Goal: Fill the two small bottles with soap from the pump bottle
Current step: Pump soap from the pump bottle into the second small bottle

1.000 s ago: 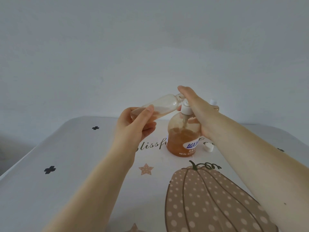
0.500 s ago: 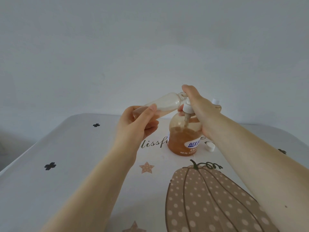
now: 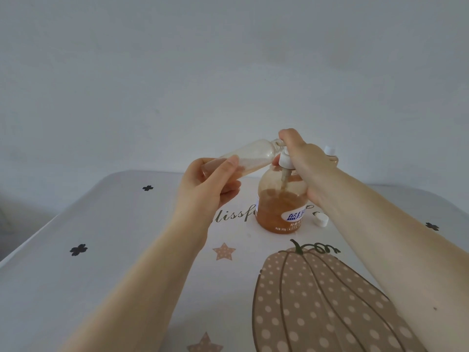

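Left hand grips small bottle tilted, mouth at pump nozzle. Right hand curled over pump bottle head, mid-worktop.

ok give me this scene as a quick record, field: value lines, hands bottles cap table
left hand: grips small bottle, tilted, mouth at pump spout
right hand: presses on pump head of pump bottle
second small bottle: capped, behind right hand
loose cap: white, on table beside pump bottle
soap: amber, pump bottle partly full
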